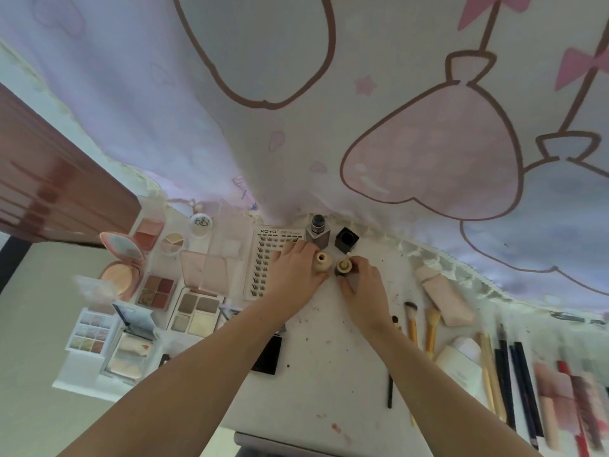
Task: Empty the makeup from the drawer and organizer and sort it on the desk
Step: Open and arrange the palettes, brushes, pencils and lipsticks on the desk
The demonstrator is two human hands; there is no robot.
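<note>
Two small bottles at the middle of the desk (pixel 316 374), each held by one hand, standing side by side and almost touching. Left hand (pixel 293 275) wrapped around the beige bottle (pixel 321 262), fingers curled on its left side, open neck pointing up toward the camera. Right hand (pixel 362 285) wrapped around the darker bottle (pixel 342 268), thumb and fingers closed on its body, a pale applicator tip showing on top. Long axis of both bottles upright, so no turning needed, only sliding or lifting. At 12 o'clock from the hands, near the wall cloth, a grey square bottle (pixel 318 234) and just beside it, at 1 o'clock, a black square cap (pixel 346 239); probably the row where these two belong. Right hand nearer to the black cap, left hand nearer to the grey bottle. At 9 o'clock, the lash card (pixel 267 255), partly under the left hand, and further the palettes (pixel 194 311). At 4 o'clock, the brushes (pixel 421 324) and pencils (pixel 514 377), lying well apart from the bottles.
</note>
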